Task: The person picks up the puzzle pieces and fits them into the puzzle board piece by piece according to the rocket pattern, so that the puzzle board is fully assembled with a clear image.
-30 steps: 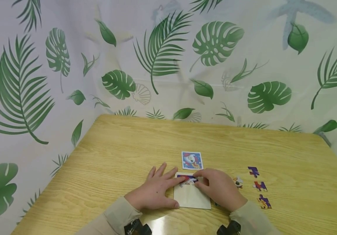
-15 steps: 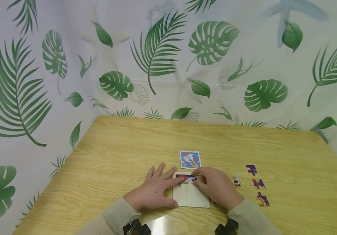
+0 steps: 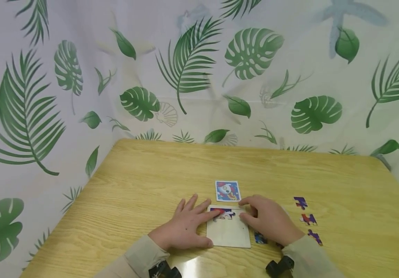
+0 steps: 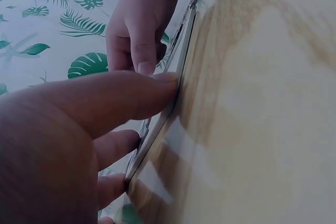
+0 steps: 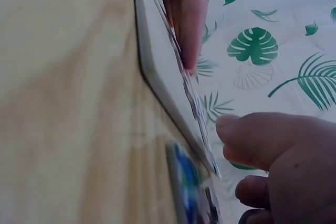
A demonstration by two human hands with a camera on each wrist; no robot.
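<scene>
My left hand (image 3: pixel 185 227) lies with fingers spread at the left side of a pale puzzle board (image 3: pixel 228 235). Its index fingertip rests on joined jigsaw pieces (image 3: pixel 230 214), red, white and purple, along the board's top edge. In the left wrist view the left thumb (image 4: pixel 131 95) lies against the board's edge. My right hand (image 3: pixel 272 222) hovers at the board's upper right corner, its thumb and index finger apart. The right wrist view shows nothing between that thumb (image 5: pixel 252 135) and the fingers. A blue jigsaw piece (image 3: pixel 260 238) sits beside the board, partly under the right hand.
Just behind the board lies a small picture card (image 3: pixel 228 191) of a rocket. To the right, loose jigsaw pieces form a column: a purple one (image 3: pixel 301 202), a red and purple one (image 3: pixel 308 219), and another (image 3: pixel 314 236) partly covered by the right forearm. A leaf-print curtain hangs behind the table (image 3: pixel 171 166).
My right hand has let go of the jigsaw pieces on the board and shifted right, uncovering the blue piece and hiding a white one. My left hand has stayed in place.
</scene>
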